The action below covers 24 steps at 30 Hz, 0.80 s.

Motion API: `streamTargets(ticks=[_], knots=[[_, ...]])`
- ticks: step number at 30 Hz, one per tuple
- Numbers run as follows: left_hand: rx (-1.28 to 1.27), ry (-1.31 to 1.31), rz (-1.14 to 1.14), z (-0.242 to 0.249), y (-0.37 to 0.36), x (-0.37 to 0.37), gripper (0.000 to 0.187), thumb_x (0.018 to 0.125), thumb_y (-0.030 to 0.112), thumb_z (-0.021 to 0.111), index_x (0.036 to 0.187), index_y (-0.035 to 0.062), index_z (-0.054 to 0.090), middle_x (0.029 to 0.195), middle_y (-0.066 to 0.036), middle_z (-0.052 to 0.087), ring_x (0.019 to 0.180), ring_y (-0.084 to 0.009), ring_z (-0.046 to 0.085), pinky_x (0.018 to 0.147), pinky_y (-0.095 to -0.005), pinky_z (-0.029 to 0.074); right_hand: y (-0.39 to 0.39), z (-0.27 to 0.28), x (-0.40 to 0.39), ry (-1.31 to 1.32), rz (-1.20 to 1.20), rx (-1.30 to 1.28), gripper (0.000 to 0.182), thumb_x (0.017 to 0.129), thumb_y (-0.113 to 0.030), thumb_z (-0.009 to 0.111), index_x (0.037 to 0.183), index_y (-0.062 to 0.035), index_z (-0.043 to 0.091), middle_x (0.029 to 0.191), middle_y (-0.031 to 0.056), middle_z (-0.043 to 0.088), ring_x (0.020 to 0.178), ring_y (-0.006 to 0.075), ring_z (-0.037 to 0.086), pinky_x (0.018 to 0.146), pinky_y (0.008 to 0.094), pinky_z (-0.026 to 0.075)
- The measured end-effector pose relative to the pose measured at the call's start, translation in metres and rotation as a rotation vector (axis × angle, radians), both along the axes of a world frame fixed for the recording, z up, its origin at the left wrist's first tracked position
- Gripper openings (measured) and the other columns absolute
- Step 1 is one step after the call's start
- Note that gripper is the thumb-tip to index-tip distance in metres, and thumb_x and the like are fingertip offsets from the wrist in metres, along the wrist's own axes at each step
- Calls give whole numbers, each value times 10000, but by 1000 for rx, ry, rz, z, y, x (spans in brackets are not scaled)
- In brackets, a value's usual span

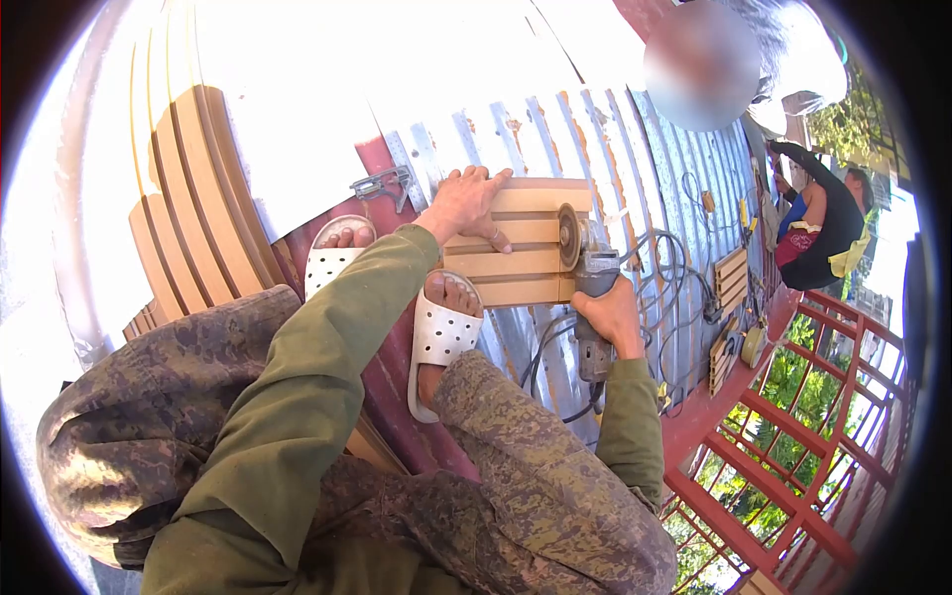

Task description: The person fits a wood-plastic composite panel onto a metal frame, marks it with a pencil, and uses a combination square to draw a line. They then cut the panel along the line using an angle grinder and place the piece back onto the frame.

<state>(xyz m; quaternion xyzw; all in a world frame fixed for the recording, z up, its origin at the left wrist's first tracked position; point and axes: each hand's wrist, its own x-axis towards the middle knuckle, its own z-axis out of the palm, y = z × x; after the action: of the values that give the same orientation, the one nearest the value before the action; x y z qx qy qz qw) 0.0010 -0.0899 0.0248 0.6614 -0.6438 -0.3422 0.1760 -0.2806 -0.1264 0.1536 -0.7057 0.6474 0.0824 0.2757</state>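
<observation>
A short slatted tan panel [526, 263] lies on the corrugated metal sheet [506, 342] in front of my feet. My left hand [471, 211] rests on the panel's left part, fingers apart and pressing on its surface. In my right hand [612, 315] is a grey angle grinder [595, 273], gripped around its body. The grinder's disc [568, 238] stands upright at the panel's right side, over the slats. Whether the disc is spinning cannot be told.
A metal clamp [385, 185] sits beyond my feet. Long slatted panels [203, 198] stand at the left. Black cables [664, 283] coil right of the grinder, near small panel offcuts [731, 279]. Red railing [783, 426] borders the right. Two other people [828, 223] are at upper right.
</observation>
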Motion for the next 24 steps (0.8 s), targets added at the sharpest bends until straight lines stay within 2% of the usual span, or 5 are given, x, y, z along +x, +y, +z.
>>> streamTargets(ticks=[5, 15, 24], knots=[[2, -7, -7, 2, 0, 0, 1286, 471, 633, 901, 1507, 78, 381, 1204, -207, 581, 1199, -377, 543, 1027, -466, 416, 0, 3, 6, -10, -3, -13, 612, 635, -299, 780, 1052, 129, 650, 1011, 303, 713, 954, 394, 718, 841, 433, 565], [33, 0, -9, 6, 0, 1, 1296, 457, 636, 904, 1506, 82, 382, 1203, -203, 586, 1205, -377, 543, 1028, -464, 418, -2, 7, 14, 6, -6, -22, 617, 642, -302, 770, 1067, 126, 645, 1005, 298, 716, 955, 410, 717, 842, 437, 565], [36, -3, -25, 5, -1, 0, 1313, 447, 666, 899, 1505, 85, 381, 1212, -216, 585, 1203, -389, 550, 1035, -481, 418, -5, 17, 26, 33, -20, 3, 713, 648, -293, 778, 1244, 55, 601, 1080, 286, 708, 1011, 405, 702, 886, 443, 551]])
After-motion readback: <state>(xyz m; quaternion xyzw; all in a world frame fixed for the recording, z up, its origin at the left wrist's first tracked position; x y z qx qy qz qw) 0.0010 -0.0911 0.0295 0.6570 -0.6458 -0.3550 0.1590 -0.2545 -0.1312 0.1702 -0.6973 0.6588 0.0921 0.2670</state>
